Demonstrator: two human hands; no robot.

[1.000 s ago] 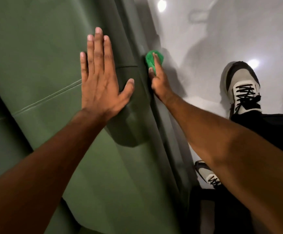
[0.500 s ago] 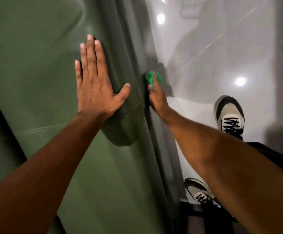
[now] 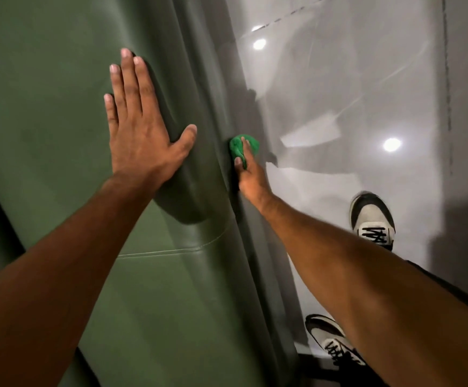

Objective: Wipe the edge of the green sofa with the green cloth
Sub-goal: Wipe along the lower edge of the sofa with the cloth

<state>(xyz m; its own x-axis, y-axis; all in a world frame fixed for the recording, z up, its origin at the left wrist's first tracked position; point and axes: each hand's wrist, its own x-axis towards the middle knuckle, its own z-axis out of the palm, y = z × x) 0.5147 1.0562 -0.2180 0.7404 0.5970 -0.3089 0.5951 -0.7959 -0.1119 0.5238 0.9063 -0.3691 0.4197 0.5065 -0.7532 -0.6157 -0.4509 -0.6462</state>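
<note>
The green sofa fills the left half of the head view, its smooth top running away from me with a stitched seam low down. My left hand lies flat on the top, fingers spread, holding nothing. Past the rounded edge, my right hand presses a bunched bright green cloth against the sofa's outer side face. The fingers wrap the cloth and part of it is hidden under them.
A glossy grey floor with bright light reflections lies to the right of the sofa. My two feet in black and white sneakers stand there, one shoe further out and the other shoe close to the sofa's base.
The right hand with the cloth has slid along the sofa's side edge and the view has shifted with it. The left hand stays flat on the sofa top.
</note>
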